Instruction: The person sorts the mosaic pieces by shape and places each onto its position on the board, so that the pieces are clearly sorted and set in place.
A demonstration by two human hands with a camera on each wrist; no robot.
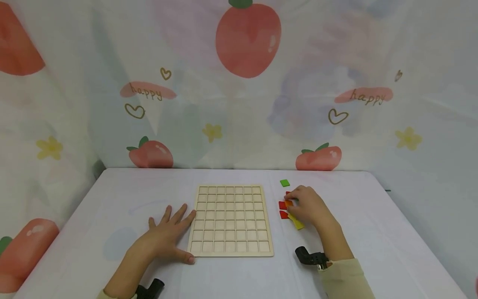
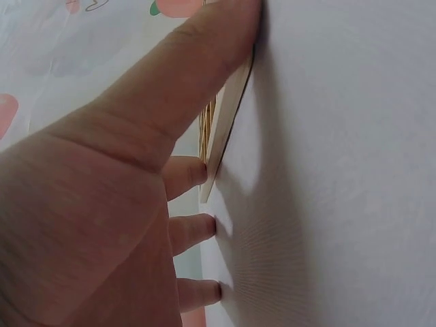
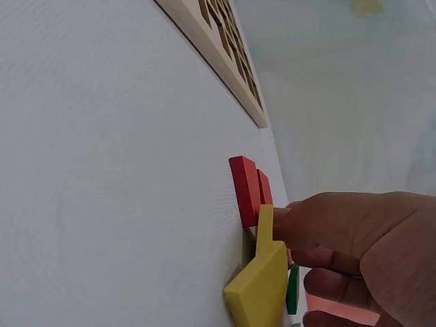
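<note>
A square wooden grid board lies flat on the white table. My left hand is beside its left edge with fingers spread; the thumb is at the near left corner and the index fingertip touches the left side. To the right of the board, my right hand reaches over a small group of coloured pieces. Its index finger and thumb are on either side of an orange piece; whether they pinch it I cannot tell. Red pieces and a yellow piece lie around the fingertips.
A green piece lies farther back on the table, apart from the group. Behind the table hangs a printed cloth with fruit and flowers. Black wrist-camera mounts sit at both wrists.
</note>
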